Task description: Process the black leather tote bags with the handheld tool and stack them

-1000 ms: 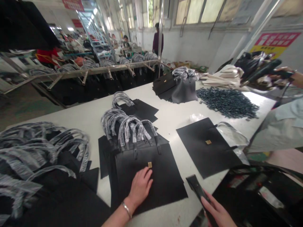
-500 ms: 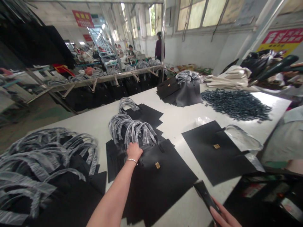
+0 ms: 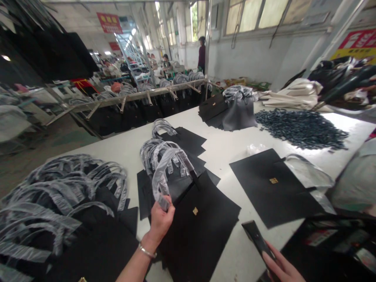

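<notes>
My left hand (image 3: 161,217) is closed around one end of a plastic-wrapped bag handle (image 3: 161,172). This handle belongs to the top black bag panel (image 3: 205,223), which carries a small gold-coloured fitting (image 3: 195,211). The panel is partly lifted and bent over the stack beneath it. More panels with wrapped handles (image 3: 149,152) lie just behind. At the lower right my right hand (image 3: 282,264) grips a long, flat black tool (image 3: 254,233), apart from the panels; its kind is unclear. Beyond it a single black panel (image 3: 273,196) with a gold fitting and handle lies flat.
A heap of black panels with wrapped handles (image 3: 67,188) covers the left of the white table (image 3: 217,154). Small dark pieces (image 3: 302,127) are piled at the back right. A metal rail (image 3: 141,94) with hanging bags runs behind the table. Other people work farther off.
My left hand has drawn the top panel's handle toward me, raising it off the other handles and bending the panel. The right hand, with the black tool, has hardly moved.
</notes>
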Motion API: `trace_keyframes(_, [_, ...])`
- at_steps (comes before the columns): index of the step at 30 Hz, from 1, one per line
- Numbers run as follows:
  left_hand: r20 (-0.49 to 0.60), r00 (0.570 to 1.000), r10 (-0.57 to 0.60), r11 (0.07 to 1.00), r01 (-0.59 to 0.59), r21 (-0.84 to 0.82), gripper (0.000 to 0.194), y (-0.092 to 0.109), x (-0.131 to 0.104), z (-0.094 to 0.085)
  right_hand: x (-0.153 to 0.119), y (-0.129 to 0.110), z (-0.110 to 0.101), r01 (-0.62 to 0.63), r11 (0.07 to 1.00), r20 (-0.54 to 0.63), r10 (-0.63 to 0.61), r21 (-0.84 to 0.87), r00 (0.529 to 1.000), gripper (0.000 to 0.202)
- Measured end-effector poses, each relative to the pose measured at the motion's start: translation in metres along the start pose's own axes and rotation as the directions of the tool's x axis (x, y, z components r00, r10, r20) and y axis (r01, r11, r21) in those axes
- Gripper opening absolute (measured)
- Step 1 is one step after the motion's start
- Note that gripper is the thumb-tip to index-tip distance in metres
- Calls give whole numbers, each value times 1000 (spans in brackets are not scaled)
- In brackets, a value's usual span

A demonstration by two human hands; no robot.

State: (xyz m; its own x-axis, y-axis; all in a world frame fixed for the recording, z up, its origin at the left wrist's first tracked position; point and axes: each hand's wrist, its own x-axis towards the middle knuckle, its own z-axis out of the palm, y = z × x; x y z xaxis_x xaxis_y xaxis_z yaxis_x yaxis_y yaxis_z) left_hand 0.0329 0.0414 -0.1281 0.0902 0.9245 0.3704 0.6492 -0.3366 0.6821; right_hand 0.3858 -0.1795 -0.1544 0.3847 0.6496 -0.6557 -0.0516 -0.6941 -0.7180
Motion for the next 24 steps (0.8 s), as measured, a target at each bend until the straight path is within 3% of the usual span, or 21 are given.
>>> trace_keyframes(2, [16, 991, -129, 990, 130, -58, 7, -18, -2, -14, 2, 2, -2, 18, 1000, -1, -18, -16, 1000, 78])
trace_keyframes(5, [53, 948, -314, 950, 313, 20, 18, -47, 11, -33, 1, 4, -1, 20, 998, -7, -20, -65, 1000, 75])
trace_keyframes(7, [-74, 928, -366, 922, 372, 107, 32, -54, 23, -37, 0, 4, 1, 12, 996, 2, -12, -83, 1000, 75])
trace_keyframes(9, [-269, 918, -292, 912, 352, 210, 44, -44, 29, -28, -1, 2, 5, 17, 997, 3, -16, -81, 1000, 74])
trace_keyframes(10, [-312, 925, -218, 924, 299, 240, 45, -33, 28, -17, -1, 1, 6, 25, 996, 4, -24, -81, 1000, 73])
trace_keyframes(11, [-285, 948, -140, 945, 214, 248, 41, -19, 23, -2, -1, 1, 7, 35, 996, 5, -35, -85, 999, 72])
trace_keyframes(12, [-169, 983, -71, 973, 106, 207, 33, -3, 16, 16, -1, 0, 8, 46, 994, 5, -46, -94, 999, 71])
trace_keyframes(13, [27, 1000, -9, 993, 5, 118, 26, 14, 6, 38, -1, -1, 8, 56, 993, 5, -56, -105, 998, 70])
trace_keyframes(14, [269, 961, 72, 997, -81, 22, 23, 29, -7, 60, 0, -2, 9, 58, 992, 7, -58, -113, 998, 69])
trace_keyframes(15, [461, 873, 158, 987, -154, -48, 22, 43, -20, 83, 0, -3, 9, 52, 992, 11, -51, -116, 999, 68])
trace_keyframes(16, [535, 820, 201, 979, -185, -85, 22, 55, -33, 104, 0, -4, 9, 40, 993, 14, -38, -114, 999, 68])
trace_keyframes(18, [606, 762, 229, 972, -214, -98, 29, 69, -54, 139, 1, -9, 9, 9, 995, 32, -6, -100, 999, 68])
trace_keyframes(20, [622, 755, 207, 975, -215, -64, 34, 72, -66, 161, 3, -18, 11, -13, 996, 50, 17, -88, 999, 68])
trace_keyframes(24, [645, 743, 181, 977, -213, -28, 31, 64, -66, 176, 17, -41, 17, -59, 996, 102, 66, -65, 993, 65])
